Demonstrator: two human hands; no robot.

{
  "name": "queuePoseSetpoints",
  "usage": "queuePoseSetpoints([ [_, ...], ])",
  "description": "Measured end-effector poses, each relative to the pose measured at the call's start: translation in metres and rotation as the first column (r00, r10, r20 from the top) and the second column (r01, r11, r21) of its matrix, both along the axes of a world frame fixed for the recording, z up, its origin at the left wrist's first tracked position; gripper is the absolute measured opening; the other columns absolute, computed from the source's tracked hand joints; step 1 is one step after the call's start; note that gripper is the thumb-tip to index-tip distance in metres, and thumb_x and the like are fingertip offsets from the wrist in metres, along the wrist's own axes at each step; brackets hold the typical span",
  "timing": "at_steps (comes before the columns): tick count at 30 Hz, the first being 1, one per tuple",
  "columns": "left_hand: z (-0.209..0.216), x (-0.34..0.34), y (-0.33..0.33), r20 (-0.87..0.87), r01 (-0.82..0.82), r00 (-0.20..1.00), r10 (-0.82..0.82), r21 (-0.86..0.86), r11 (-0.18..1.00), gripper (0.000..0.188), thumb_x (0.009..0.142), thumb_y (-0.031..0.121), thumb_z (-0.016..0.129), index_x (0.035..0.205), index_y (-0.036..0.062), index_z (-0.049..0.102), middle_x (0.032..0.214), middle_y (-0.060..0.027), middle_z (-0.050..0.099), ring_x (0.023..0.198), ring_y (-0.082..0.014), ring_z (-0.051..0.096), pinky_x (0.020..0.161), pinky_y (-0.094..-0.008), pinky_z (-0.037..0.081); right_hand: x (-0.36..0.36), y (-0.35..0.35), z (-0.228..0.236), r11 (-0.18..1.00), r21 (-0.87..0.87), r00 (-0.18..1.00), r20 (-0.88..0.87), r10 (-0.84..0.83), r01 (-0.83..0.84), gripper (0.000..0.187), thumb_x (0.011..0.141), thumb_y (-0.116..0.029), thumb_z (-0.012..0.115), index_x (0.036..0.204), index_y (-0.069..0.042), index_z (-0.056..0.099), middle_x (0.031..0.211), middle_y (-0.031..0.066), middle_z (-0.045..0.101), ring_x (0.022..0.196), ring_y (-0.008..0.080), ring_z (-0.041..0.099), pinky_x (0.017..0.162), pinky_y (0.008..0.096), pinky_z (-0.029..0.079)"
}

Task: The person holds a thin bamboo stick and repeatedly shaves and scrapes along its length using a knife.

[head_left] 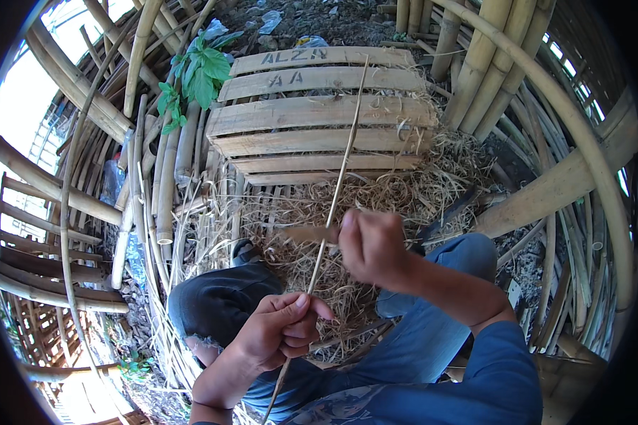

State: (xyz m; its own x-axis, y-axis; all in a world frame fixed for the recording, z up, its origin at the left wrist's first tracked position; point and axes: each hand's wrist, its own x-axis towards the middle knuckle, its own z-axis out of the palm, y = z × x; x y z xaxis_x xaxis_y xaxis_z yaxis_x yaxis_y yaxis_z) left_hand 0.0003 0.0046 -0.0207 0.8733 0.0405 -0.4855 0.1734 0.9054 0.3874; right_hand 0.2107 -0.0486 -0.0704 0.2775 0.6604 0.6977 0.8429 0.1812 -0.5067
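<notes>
A long, thin bamboo strip [341, 177] runs slantwise from below my left hand up across the slatted wooden crate [290, 115]. My left hand [288, 330] is closed round its lower part, above my lap. My right hand [373, 246] makes a fist round the handle of a knife [306, 233], which is mostly hidden by the fingers. The brownish blade, smeared by motion, points left and crosses the strip a little above my left hand; whether it touches the strip I cannot tell.
Curly bamboo shavings [404, 188] cover the ground between my bent knees and the crate. Bamboo poles [166, 185] lie on the left beside a green leafy plant [205, 67]. Thick bamboo poles [485, 64] stand at the far right, with a broad beam [539, 195] nearer.
</notes>
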Motion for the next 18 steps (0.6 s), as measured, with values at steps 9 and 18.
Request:
queuePoseSetpoints([
  [9,0.004,0.001,-0.003,-0.073,-0.015,0.997,0.016,0.009,1.000,0.035,0.101,0.021,0.038,0.100,-0.0097,0.054,0.055,0.0068,0.024,0.044,-0.0031,0.020,0.037,-0.0202,0.017,0.013,0.004,-0.005,1.000,-0.001,0.997,-0.070,-0.027,0.027,0.042,0.092,-0.012,0.042,0.051,-0.008,0.048,0.034,0.0043,0.039,0.027,0.0180,0.045,0.028,0.0324,0.033],
  [18,0.008,0.001,-0.006,-0.138,-0.021,0.990,0.032,0.079,0.997,0.033,0.101,0.020,0.037,0.099,-0.0088,0.054,0.055,0.0063,0.025,0.044,-0.0033,0.020,0.037,-0.0199,0.017,0.019,0.012,-0.012,0.997,-0.025,0.996,-0.057,-0.073,0.072,0.045,0.092,-0.013,0.042,0.048,-0.009,0.047,0.034,0.0032,0.040,0.027,0.0168,0.045,0.028,0.0334,0.034],
])
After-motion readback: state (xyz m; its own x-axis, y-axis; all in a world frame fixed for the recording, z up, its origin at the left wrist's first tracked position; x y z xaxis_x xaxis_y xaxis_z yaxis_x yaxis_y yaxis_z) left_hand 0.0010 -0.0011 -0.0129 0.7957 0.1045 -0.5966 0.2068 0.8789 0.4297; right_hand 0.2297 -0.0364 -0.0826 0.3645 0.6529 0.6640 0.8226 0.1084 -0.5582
